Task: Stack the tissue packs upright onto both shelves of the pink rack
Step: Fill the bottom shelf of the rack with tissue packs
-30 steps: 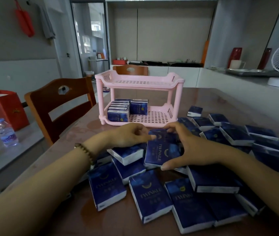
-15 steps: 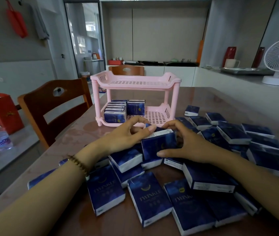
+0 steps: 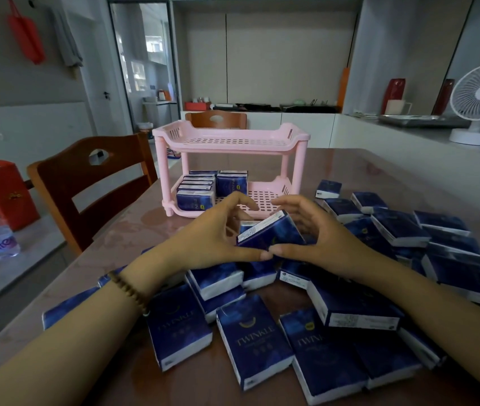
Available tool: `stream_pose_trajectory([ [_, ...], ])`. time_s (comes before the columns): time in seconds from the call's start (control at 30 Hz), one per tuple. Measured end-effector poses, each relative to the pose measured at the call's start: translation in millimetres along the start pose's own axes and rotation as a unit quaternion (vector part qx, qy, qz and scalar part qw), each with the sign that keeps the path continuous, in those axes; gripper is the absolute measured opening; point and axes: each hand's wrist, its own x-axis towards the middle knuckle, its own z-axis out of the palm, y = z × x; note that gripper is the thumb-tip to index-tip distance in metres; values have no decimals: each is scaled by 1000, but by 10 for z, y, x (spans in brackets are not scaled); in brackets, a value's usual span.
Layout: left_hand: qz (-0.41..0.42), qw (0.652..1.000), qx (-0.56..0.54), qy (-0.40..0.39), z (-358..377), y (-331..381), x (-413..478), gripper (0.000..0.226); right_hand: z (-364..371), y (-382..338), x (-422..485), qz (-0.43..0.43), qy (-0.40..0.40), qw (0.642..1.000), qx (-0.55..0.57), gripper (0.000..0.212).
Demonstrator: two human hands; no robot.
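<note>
Two-handed, grips one tilted tissue pack [image 3: 271,232] over the loose pile [image 3: 256,338], left hand [image 3: 212,232] and right hand [image 3: 320,232] curled round it, thumb tips touching, just before the pink rack [image 3: 232,142].

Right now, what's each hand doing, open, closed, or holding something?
Left hand: holding the tissue pack.
Right hand: holding the same tissue pack.

Your pink rack [image 3: 232,148] stands upright. Navy tissue packs [image 3: 231,184] stand on end at the left of its lower shelf. Loose packs [image 3: 254,341] lie flat, heaped before it. One raised pack [image 3: 271,232] sits tilted.
</note>
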Motion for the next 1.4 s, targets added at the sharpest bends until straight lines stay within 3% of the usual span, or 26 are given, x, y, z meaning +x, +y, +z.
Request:
stream_pose_trajectory([
  [0.07,-17,999,4,-40,-24,-20,-2,64,4,4,1,11,-5,1000,-6,55],
  [0.17,-33,995,-50,-74,-48,-13,-6,50,-12,19,8,10,-12,1000,-4,51],
  [0.77,-21,986,-112,-120,-194,57,56,40,-142,-103,89,35,-58,998,-10,45],
  [0.97,-12,998,-1,-55,-539,-21,230,41,-110,-176,542,9,-43,998,-43,41],
  [1.17,-53,988,130,67,-667,-409,333,51,52,158,1092,58,56,994,-69,46],
  [1.27,-54,980,174,85,-594,-644,311,54,140,418,1297,95,62,991,-67,52],
  [1.4,-78,972,211,72,-509,-943,262,62,134,590,1524,82,51,989,-114,52],
])
